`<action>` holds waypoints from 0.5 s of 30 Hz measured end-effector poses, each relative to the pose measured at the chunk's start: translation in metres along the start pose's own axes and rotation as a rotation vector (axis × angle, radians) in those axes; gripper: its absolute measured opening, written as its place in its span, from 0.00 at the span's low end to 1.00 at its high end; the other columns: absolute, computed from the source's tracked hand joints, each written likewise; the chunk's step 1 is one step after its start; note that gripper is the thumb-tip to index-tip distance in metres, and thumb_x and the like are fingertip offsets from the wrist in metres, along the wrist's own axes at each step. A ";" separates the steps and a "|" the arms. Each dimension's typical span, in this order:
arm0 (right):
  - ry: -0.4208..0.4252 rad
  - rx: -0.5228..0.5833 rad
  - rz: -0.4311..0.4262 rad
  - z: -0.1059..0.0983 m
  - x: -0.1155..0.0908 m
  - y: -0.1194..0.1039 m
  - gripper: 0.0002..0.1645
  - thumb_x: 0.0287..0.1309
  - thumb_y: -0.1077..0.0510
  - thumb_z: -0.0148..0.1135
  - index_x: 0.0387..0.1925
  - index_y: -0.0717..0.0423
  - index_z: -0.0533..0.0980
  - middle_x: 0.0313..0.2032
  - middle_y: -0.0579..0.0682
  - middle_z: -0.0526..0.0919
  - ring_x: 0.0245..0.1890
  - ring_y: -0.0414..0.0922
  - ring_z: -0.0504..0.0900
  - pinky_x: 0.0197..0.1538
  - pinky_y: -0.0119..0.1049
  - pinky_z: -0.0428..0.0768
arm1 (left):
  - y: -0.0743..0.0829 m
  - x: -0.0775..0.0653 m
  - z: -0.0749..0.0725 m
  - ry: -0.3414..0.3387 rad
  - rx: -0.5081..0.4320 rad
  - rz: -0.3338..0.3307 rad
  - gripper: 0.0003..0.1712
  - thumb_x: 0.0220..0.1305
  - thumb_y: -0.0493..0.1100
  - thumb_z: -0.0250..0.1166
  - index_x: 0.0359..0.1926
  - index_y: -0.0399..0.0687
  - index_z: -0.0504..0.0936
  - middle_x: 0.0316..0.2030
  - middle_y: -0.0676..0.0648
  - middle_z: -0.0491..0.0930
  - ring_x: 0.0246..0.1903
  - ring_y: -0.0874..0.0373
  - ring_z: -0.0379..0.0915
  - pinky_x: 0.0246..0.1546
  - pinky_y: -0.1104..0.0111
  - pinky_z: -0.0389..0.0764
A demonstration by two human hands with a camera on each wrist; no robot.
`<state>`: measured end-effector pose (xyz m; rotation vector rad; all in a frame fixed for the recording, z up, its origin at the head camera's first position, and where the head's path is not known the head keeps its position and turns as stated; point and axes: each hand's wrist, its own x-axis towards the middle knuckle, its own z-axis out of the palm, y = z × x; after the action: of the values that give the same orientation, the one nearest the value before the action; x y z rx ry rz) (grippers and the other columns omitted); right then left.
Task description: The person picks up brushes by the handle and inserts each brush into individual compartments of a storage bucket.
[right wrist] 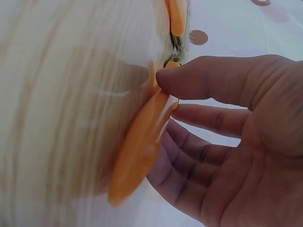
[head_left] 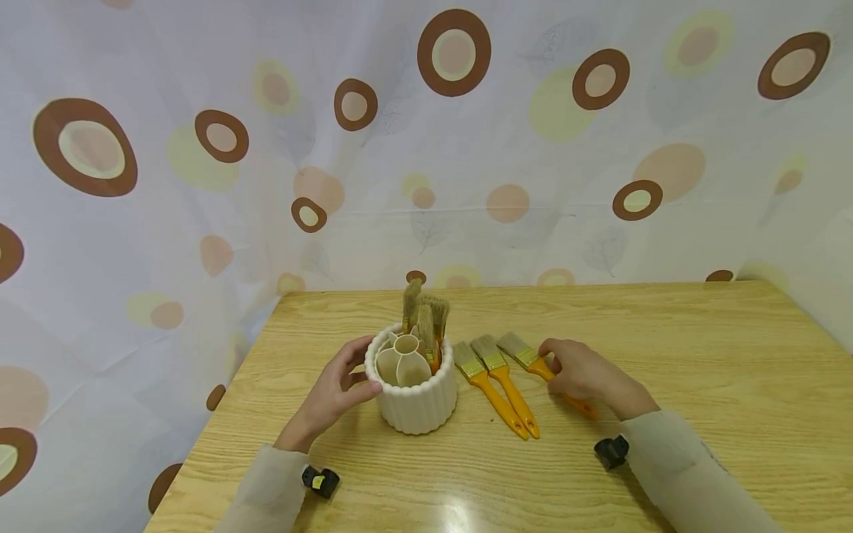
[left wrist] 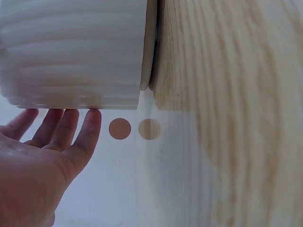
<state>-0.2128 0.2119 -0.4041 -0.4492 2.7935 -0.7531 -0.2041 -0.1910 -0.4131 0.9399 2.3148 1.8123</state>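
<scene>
A white ribbed brush holder (head_left: 417, 403) with a petal-shaped divider (head_left: 406, 363) stands upright on the table. Several bristle-up paintbrushes (head_left: 426, 318) are in its back right part. My left hand (head_left: 336, 392) rests against the holder's left side; in the left wrist view its extended fingertips (left wrist: 93, 116) touch the ribbed wall. To the right, my right hand (head_left: 589, 374) pinches the orange handle of a paintbrush (right wrist: 142, 142) between thumb and forefinger, other fingers loosely bent. That brush lies at a slant, its bristles (head_left: 513, 343) pointing away to the left.
Two more orange-handled paintbrushes (head_left: 496, 403) lie side by side between the holder and my right hand. The wood-grain table (head_left: 666, 326) meets a patterned cloth (head_left: 506, 148) at the back. Black wrist cameras (head_left: 321, 481) sit on both sleeves.
</scene>
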 end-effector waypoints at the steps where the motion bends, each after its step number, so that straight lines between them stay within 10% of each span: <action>1: -0.002 0.002 -0.002 0.000 0.000 0.001 0.30 0.47 0.67 0.66 0.54 0.68 0.69 0.36 0.55 0.77 0.34 0.50 0.73 0.38 0.46 0.75 | 0.000 0.000 0.000 0.002 0.002 0.001 0.37 0.62 0.36 0.64 0.70 0.42 0.59 0.64 0.40 0.64 0.61 0.45 0.62 0.56 0.46 0.67; 15: 0.020 0.023 0.069 0.003 0.006 0.001 0.32 0.51 0.59 0.69 0.55 0.69 0.68 0.39 0.58 0.78 0.37 0.51 0.76 0.40 0.47 0.77 | 0.000 0.000 0.001 0.012 0.013 0.007 0.37 0.62 0.36 0.64 0.69 0.42 0.59 0.64 0.40 0.64 0.61 0.45 0.62 0.56 0.44 0.66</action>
<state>-0.2175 0.2093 -0.4082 -0.3414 2.7995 -0.7773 -0.2041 -0.1901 -0.4134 0.9434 2.3354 1.8128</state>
